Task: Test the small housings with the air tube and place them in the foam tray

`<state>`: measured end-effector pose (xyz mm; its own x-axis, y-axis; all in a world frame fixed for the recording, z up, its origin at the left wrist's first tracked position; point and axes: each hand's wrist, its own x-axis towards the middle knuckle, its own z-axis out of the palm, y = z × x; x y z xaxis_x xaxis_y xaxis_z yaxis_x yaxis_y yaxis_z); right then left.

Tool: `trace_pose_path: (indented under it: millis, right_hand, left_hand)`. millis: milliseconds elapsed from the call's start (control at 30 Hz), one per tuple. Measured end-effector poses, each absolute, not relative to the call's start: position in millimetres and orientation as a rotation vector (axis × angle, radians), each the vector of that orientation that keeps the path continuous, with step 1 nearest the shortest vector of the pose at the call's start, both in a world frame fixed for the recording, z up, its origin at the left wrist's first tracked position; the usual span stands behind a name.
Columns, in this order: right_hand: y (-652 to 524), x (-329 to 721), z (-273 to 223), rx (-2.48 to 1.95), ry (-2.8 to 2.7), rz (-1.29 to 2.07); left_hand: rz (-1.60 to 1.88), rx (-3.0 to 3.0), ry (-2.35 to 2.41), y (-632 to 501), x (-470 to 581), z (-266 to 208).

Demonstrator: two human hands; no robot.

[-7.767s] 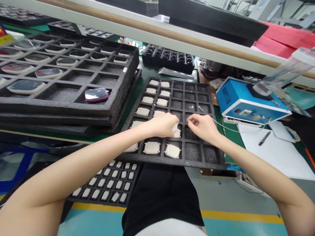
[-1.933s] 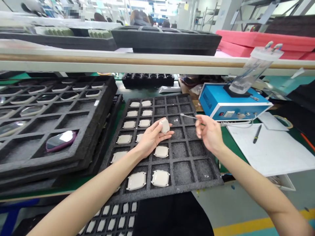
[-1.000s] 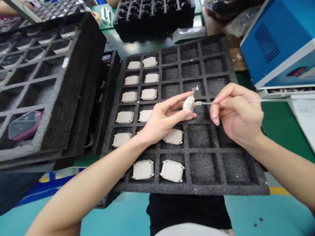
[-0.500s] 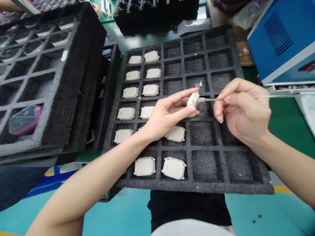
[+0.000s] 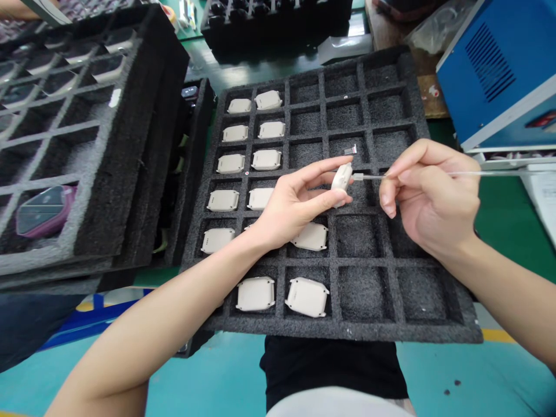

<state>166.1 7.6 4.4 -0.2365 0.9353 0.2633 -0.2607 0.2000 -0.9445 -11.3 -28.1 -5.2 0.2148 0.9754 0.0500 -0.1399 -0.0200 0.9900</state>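
My left hand (image 5: 299, 200) pinches a cream watch case (image 5: 341, 177) on edge between thumb and fingers, above the black foam tray (image 5: 365, 331). In my right hand (image 5: 430, 191) is a thin pale cable (image 5: 499, 172), gripped between thumb and forefinger. The cable's small plug (image 5: 358, 177) is at the right side of the watch case; whether it is seated inside cannot be made out. Cream watch cases like this one (image 5: 307, 296) lie flat in the tray's left columns. A small dark piece with a white end (image 5: 350, 149) rests in a pocket just beyond my left fingertips.
Stacked foam trays (image 5: 147, 145) rise on the left, with a purple watch (image 5: 46, 211) in the top one. A blue machine (image 5: 504, 69) stands at the right. Another black tray (image 5: 278, 35) and a clear plastic piece (image 5: 345, 48) are at the back.
My right hand has shifted very slightly to the right with the cable, and the plug sits a touch farther right. My left hand keeps its hold on the watch case.
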Motion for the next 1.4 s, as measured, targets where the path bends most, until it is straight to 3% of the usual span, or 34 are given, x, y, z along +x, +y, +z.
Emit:
trace_pose_path:
  millis: [867, 1400]
  right_hand:
    - [5.9, 164.9, 6.3, -0.705, -1.305, 1.314]
    - [11.5, 164.0, 3.9, -0.719, -1.196, 1.530]
  left_hand:
    - [1.123, 1.227, 0.944, -28.1, -11.1, -3.8]
    - [1.053, 1.188, 1.142, -29.1, -8.8, 8.4]
